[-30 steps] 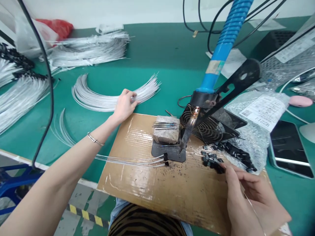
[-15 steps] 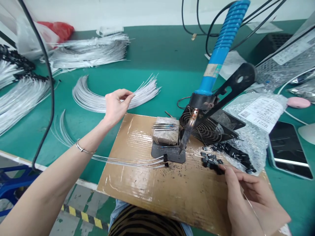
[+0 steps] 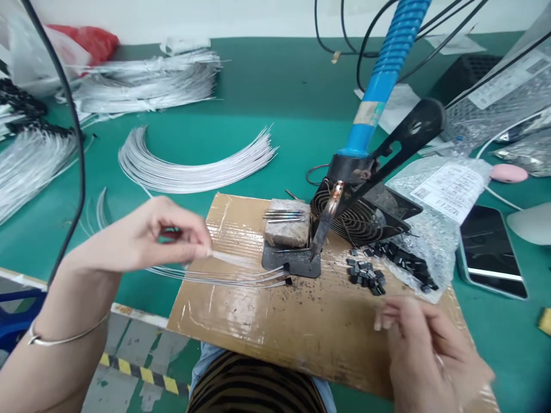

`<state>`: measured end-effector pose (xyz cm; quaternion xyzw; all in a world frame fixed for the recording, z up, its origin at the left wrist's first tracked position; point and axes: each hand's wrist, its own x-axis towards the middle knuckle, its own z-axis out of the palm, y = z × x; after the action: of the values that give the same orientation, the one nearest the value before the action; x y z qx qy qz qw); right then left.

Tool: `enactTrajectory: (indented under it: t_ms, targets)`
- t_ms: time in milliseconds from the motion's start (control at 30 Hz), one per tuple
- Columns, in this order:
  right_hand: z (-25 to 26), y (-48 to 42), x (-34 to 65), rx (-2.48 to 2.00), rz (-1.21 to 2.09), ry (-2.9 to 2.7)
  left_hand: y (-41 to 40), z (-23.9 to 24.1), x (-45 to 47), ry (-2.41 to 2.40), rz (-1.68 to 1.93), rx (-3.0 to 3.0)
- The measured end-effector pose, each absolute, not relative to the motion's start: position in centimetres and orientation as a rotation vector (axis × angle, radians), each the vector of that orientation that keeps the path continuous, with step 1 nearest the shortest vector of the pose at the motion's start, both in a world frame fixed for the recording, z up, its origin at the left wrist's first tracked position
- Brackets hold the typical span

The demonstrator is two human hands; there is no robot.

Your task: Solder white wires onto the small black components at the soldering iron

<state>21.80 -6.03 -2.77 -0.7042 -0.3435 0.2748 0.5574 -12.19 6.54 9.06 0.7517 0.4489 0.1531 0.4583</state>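
Observation:
My left hand (image 3: 172,238) is closed in a pinch on a white wire (image 3: 235,259); the wire's end points right over the cardboard and is smeared by motion. Below it lie several finished-looking white wires (image 3: 224,279) with small black connectors (image 3: 287,274) on their ends. My right hand (image 3: 430,350), somewhat blurred, is closed over the right part of the cardboard. A thin silvery wire (image 3: 439,362) shows faintly across its palm; whether its fingertips hold anything else is unclear. Just beyond it sits a pile of loose black connectors (image 3: 365,275).
A soldering iron (image 3: 365,120) with a blue handle stands tip-down in a holder above the cardboard (image 3: 327,338). Around it are a tip-laden sponge block (image 3: 286,223), a black fan (image 3: 357,215), a wire bundle (image 3: 193,172), a bubble-wrap bag (image 3: 443,195) and a phone (image 3: 493,252).
My left hand has come from the wire bundle towards me and left, bringing a white wire over the cardboard. My right hand has drawn slightly back from the black connectors.

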Motion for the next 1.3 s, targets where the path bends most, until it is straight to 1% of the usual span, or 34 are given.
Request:
enactTrajectory:
  t_ms: [67,167,233,433,600,767,967,1133,1300]
  targets:
    - [-2.0,-6.5,20.3,-1.55,0.865,-0.881,5.4,8.6,-11.9,1.035,0.269,1.733]
    - [-1.2,-6.7,18.3,-1.351,1.175,-1.065,4.3,6.8,-10.4,1.021,0.268,1.624]
    - [-1.0,-6.6,17.6,-1.271,1.271,-1.182,3.8,5.8,-9.5,1.026,0.3,1.579]
    - [-1.0,-6.2,17.2,-1.224,1.241,-1.254,3.1,5.3,-8.0,1.081,0.435,1.512]
    - [-1.6,-6.3,15.8,-1.206,1.444,-1.111,2.5,5.4,-6.3,1.181,0.52,1.53]
    - [-1.4,-6.1,15.2,-1.19,1.596,-0.822,1.8,5.2,-5.4,1.165,0.455,1.51]
    - [-1.2,-5.9,15.7,-1.185,1.634,-0.731,1.2,5.1,-5.4,1.163,0.391,1.457]
    - [-2.5,-5.9,16.7,-1.088,1.646,-0.823,0.7,5.0,-5.2,1.108,0.407,1.424]
    - [-2.9,-5.5,17.6,-1.024,1.501,-1.122,0.1,4.8,-4.7,1.135,0.354,1.512]
